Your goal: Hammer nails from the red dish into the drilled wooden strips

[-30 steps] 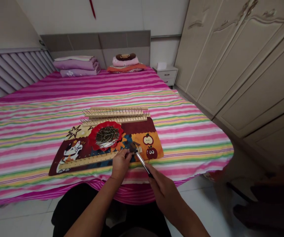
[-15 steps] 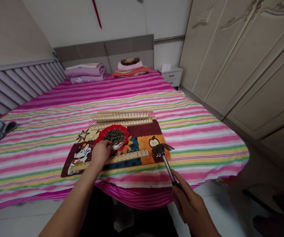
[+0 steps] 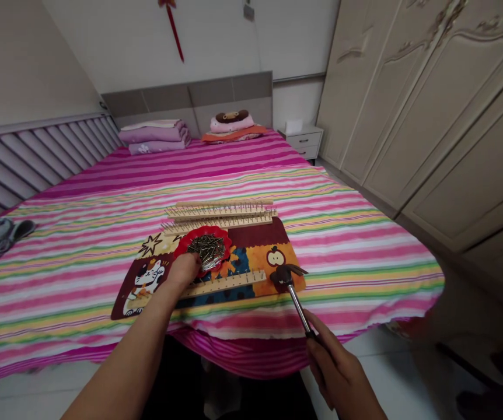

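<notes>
My left hand (image 3: 183, 272) is at the near left rim of a red scalloped bowl (image 3: 227, 238), its fingertips by a heap of nails (image 3: 210, 251). The fingers look pinched together, but whatever they may hold is hidden. In my right hand (image 3: 336, 361) is a claw hammer (image 3: 296, 302), gripped by its dark handle. The hammer's head is over the mat's right side, its claw pointing right. A long wooden strip (image 3: 227, 284) lies in front of the bowl, with several nails standing at its right end; my left wrist covers part of it.
Behind the bowl lie more wooden strips (image 3: 229, 222) full of upright nails. Everything sits on a patterned mat (image 3: 258, 234) over a striped bedsheet (image 3: 356, 251). Folded bedding (image 3: 155, 139) is by the headboard, grey cloth (image 3: 0, 236) at left, a wardrobe (image 3: 409, 116) at right.
The view has tilted up slightly, so the scene sits lower. My left hand stays at the bowl with small finger motion. The hammer is still held over the mat's right side.
</notes>
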`<action>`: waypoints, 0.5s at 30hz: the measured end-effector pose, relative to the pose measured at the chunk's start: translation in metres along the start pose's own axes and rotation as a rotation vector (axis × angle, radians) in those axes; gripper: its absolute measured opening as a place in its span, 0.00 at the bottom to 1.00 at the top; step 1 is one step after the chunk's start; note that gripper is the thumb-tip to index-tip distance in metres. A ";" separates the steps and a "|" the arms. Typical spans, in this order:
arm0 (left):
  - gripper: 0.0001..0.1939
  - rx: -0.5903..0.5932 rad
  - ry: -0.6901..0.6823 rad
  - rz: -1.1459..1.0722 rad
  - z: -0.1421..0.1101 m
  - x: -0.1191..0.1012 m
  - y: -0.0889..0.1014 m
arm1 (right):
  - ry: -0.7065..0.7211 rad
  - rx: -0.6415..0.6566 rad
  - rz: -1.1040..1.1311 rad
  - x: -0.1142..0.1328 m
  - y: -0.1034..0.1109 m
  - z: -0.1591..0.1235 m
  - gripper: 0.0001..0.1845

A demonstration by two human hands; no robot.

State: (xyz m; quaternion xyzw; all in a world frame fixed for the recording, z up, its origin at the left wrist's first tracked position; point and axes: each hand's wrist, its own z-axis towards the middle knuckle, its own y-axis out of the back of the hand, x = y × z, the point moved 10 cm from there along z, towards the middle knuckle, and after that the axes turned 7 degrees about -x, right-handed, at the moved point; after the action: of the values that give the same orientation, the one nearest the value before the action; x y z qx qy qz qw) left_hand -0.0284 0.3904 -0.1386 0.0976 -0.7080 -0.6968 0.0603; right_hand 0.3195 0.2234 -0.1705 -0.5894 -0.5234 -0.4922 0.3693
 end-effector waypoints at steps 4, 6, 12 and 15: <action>0.10 -0.051 0.021 -0.069 -0.006 0.010 0.015 | -0.076 0.049 0.005 -0.008 -0.005 -0.002 0.33; 0.08 -0.073 0.047 -0.228 -0.012 0.013 0.022 | -0.099 0.055 0.003 -0.011 -0.005 -0.003 0.33; 0.17 -0.030 0.192 -1.124 -0.040 -0.002 0.025 | -0.095 0.081 0.004 -0.012 -0.006 -0.004 0.33; 0.24 0.031 0.201 -1.297 -0.057 -0.018 0.021 | -0.096 0.069 0.029 -0.016 -0.005 -0.004 0.33</action>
State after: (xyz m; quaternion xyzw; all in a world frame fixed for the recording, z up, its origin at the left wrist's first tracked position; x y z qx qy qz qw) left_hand 0.0009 0.3393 -0.1160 0.5703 -0.5064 -0.5690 -0.3074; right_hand 0.3144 0.2167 -0.1854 -0.6066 -0.5487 -0.4397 0.3710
